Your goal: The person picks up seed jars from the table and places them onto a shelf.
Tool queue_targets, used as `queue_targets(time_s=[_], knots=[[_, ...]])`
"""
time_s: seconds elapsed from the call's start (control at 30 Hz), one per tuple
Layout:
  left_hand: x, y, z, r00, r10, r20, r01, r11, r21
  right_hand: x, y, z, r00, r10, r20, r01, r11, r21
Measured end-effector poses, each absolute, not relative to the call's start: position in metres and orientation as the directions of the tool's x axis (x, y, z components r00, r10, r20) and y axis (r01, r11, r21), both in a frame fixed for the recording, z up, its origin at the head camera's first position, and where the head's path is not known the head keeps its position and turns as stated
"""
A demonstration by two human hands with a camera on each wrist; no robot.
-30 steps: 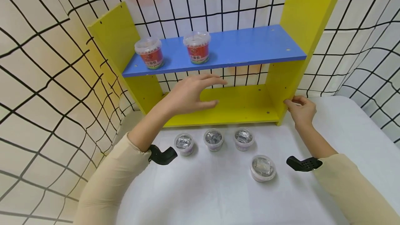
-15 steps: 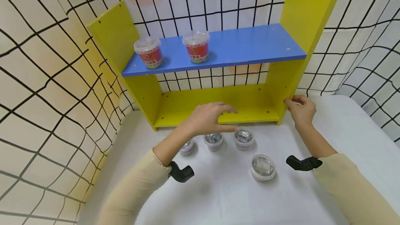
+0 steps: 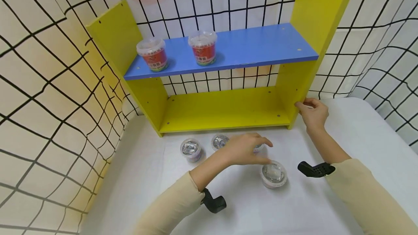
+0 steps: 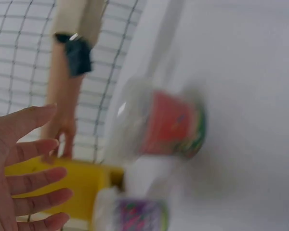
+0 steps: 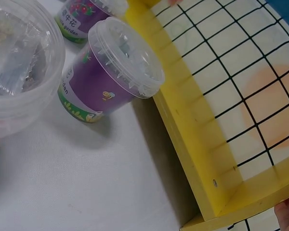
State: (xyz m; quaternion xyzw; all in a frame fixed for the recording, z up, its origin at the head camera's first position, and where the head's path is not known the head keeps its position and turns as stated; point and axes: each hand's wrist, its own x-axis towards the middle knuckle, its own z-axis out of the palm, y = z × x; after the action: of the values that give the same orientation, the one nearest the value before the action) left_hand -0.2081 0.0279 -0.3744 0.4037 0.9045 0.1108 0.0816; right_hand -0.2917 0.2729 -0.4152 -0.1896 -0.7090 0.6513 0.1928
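My left hand hovers open, fingers spread, just left of a lone clear-lidded cup on the white table. The blurred left wrist view shows the spread fingers beside a red-labelled cup and a purple one. My right hand grips the lower front edge of the yellow shelf's right side panel. A row of small lidded cups stands in front of the shelf; my left hand partly hides the right one. The right wrist view shows a purple cup by the shelf base.
Two red lidded cups stand at the left on the blue upper shelf board. The yellow bottom board holds nothing. Black wire mesh closes in the left and back. White table spreads to the right.
My left hand has come down and to the right, from under the blue board to just above the table by the lone cup. The right hand has stayed on the side panel.
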Motion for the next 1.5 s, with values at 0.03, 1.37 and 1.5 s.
queue_targets(time_s=[0.03,1.37,1.5], knots=[[-0.205,0.032,-0.378,-0.651,0.756,-0.066,0.72,0.643,0.259,-0.291,0.273,-0.415,-0.854,0.52,0.024,0.019,0.078,-0.997],[-0.2,0.02,-0.366,-0.576,0.802,-0.158,0.747,0.595,0.297,-0.289,0.271,-0.414,-0.861,0.508,0.024,0.042,0.117,-0.992],[-0.21,0.0,-0.337,-0.557,0.815,-0.158,0.735,0.573,0.363,-0.29,0.273,-0.414,-0.86,0.51,0.028,0.048,0.136,-0.99]])
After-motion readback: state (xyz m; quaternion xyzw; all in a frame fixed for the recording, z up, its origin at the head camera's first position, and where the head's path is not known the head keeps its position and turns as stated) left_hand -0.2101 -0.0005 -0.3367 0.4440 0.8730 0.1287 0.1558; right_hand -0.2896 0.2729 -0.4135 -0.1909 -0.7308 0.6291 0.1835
